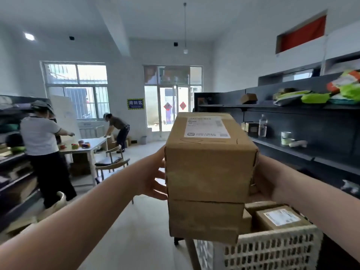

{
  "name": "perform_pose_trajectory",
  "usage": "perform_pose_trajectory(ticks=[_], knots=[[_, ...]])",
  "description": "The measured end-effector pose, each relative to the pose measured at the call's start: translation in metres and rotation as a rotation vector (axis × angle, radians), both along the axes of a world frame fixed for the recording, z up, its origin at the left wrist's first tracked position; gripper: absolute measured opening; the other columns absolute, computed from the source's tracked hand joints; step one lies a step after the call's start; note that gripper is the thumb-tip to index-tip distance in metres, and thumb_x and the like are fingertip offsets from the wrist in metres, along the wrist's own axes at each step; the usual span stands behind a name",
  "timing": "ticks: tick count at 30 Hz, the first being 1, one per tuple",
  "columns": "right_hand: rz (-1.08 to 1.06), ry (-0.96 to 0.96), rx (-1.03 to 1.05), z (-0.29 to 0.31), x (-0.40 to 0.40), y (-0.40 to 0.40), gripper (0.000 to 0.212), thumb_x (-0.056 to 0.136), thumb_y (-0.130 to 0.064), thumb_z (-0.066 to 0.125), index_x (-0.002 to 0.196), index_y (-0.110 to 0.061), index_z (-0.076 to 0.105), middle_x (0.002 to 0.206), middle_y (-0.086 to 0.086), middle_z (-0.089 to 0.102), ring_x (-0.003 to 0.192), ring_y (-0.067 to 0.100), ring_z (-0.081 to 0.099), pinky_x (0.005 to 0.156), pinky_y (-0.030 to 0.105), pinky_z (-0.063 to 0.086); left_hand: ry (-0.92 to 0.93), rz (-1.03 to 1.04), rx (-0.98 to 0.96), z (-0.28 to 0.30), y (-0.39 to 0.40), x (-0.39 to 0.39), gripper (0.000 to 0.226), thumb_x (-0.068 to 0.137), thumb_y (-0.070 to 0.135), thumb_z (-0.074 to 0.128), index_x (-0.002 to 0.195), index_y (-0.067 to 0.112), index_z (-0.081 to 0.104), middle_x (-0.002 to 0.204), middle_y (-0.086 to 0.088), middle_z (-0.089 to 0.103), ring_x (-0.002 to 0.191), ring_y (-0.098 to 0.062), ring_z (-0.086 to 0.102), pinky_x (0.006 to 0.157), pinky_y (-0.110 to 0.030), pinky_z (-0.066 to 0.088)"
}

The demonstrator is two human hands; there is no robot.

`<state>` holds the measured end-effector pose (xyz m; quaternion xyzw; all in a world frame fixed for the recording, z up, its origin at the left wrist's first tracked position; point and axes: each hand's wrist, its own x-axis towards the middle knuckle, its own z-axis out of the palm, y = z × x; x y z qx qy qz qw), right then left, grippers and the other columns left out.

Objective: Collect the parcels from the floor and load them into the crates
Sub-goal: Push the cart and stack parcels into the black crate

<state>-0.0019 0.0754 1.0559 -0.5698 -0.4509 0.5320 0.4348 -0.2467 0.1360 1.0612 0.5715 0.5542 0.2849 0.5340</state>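
We hold two brown cardboard parcels stacked one on the other, raised in front of us at chest height. The top parcel (210, 158) carries a white shipping label on its upper face. The lower parcel (206, 219) sits directly beneath it, touching it. Our left hand (153, 178) presses flat against the left side of the stack, fingers fairly straight and spread across both parcels. Our right hand (266, 182) presses against the right side; its fingers are hidden behind the cardboard, so we cannot tell how they lie.

Just below and to the right of the stack stands a cream lattice crate (272, 248). Inside it lies a labelled parcel (282, 217), with more cardboard beside it.

Dark shelves (292, 152) run along the right wall, bearing a water bottle (262, 125), a small box and green and white bags. Across the room, a person in a white shirt (41, 137) stands at a counter (93, 143), and another person (118, 129) bends over near the glass door (169, 108).
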Motion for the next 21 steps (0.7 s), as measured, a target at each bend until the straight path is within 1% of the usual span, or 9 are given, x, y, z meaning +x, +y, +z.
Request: perform_pose_trajectory(ticks=[2, 4, 6, 8, 11, 13, 16, 19, 21], knots=[[0.043, -0.015, -0.014, 0.007, -0.041, 0.02, 0.05, 0.087, -0.055, 0.049, 0.073, -0.008, 0.06, 0.062, 0.014, 0.068, 0.06, 0.027, 0.067, 0.074, 0.041, 0.053, 0.009, 0.033, 0.031, 0.003, 0.015, -0.046, 0.047, 0.091, 0.052, 0.043, 0.072, 0.012, 0.057, 0.048, -0.002, 0.059, 0.045, -0.018, 0.06, 0.061, -0.028, 0.05], [0.04, 0.026, -0.028, 0.012, -0.083, 0.039, 0.051, 0.086, -0.056, 0.05, 0.073, -0.008, 0.061, 0.065, 0.015, 0.069, 0.061, 0.027, 0.068, 0.075, 0.042, 0.054, -0.007, 0.061, 0.05, 0.009, 0.026, -0.088, 0.049, 0.092, 0.048, 0.041, 0.06, 0.013, 0.053, 0.042, -0.001, 0.053, 0.037, -0.016, 0.054, 0.058, -0.026, 0.041], [0.046, 0.002, -0.039, 0.01, -0.118, 0.063, 0.047, 0.087, -0.051, 0.05, 0.074, -0.008, 0.06, 0.065, 0.015, 0.068, 0.062, 0.027, 0.066, 0.072, 0.041, 0.054, -0.016, 0.062, 0.072, 0.011, 0.042, -0.124, 0.051, 0.093, 0.044, 0.039, 0.052, 0.015, 0.049, 0.041, 0.0, 0.05, 0.033, -0.015, 0.05, 0.054, -0.024, 0.035], [0.058, 0.004, -0.028, 0.011, -0.149, 0.082, 0.042, 0.088, -0.047, 0.05, 0.073, -0.008, 0.057, 0.063, 0.015, 0.066, 0.066, 0.028, 0.064, 0.074, 0.042, 0.054, 0.028, 0.068, 0.085, 0.011, 0.062, -0.154, 0.055, 0.095, 0.04, 0.036, 0.047, 0.015, 0.048, 0.04, 0.0, 0.049, 0.032, -0.015, 0.049, 0.052, -0.023, 0.033], [0.092, -0.003, -0.026, 0.009, -0.18, 0.118, 0.044, 0.089, -0.046, 0.049, 0.071, -0.008, 0.058, 0.065, 0.016, 0.068, 0.07, 0.03, 0.065, 0.079, 0.044, 0.051, 0.038, 0.088, 0.101, 0.007, 0.091, -0.184, 0.051, 0.096, 0.034, 0.033, 0.05, 0.013, 0.041, 0.037, 0.001, 0.045, 0.029, -0.014, 0.045, 0.052, -0.023, 0.031], [0.112, -0.028, -0.031, 0.007, -0.193, 0.146, 0.046, 0.088, -0.048, 0.048, 0.069, -0.007, 0.058, 0.063, 0.016, 0.068, 0.065, 0.029, 0.066, 0.08, 0.042, 0.051, 0.013, 0.097, 0.07, 0.0, 0.116, -0.198, 0.048, 0.095, 0.036, 0.034, 0.054, 0.013, 0.037, 0.035, 0.001, 0.042, 0.029, -0.014, 0.044, 0.053, -0.022, 0.028], [0.139, -0.081, -0.032, 0.0, -0.205, 0.194, 0.051, 0.088, -0.053, 0.045, 0.07, -0.007, 0.059, 0.064, 0.017, 0.068, 0.058, 0.028, 0.068, 0.077, 0.04, 0.052, -0.007, 0.123, 0.033, -0.008, 0.159, -0.21, 0.046, 0.092, 0.044, 0.04, 0.06, 0.012, 0.045, 0.04, 0.0, 0.048, 0.04, -0.016, 0.05, 0.062, -0.026, 0.036], [0.134, -0.105, -0.047, -0.011, -0.206, 0.248, 0.055, 0.087, -0.057, 0.044, 0.074, -0.006, 0.061, 0.074, 0.02, 0.069, 0.066, 0.03, 0.068, 0.081, 0.043, 0.053, 0.014, 0.131, 0.014, -0.013, 0.212, -0.215, 0.046, 0.091, 0.047, 0.042, 0.064, 0.012, 0.051, 0.049, -0.002, 0.053, 0.051, -0.019, 0.053, 0.068, -0.03, 0.041], [0.109, -0.119, -0.053, -0.015, -0.207, 0.28, 0.056, 0.086, -0.058, 0.045, 0.077, -0.005, 0.062, 0.078, 0.022, 0.068, 0.069, 0.032, 0.068, 0.076, 0.041, 0.055, 0.031, 0.132, -0.003, -0.016, 0.246, -0.212, 0.046, 0.092, 0.048, 0.043, 0.065, 0.011, 0.052, 0.051, -0.003, 0.055, 0.054, -0.02, 0.054, 0.068, -0.031, 0.041]])
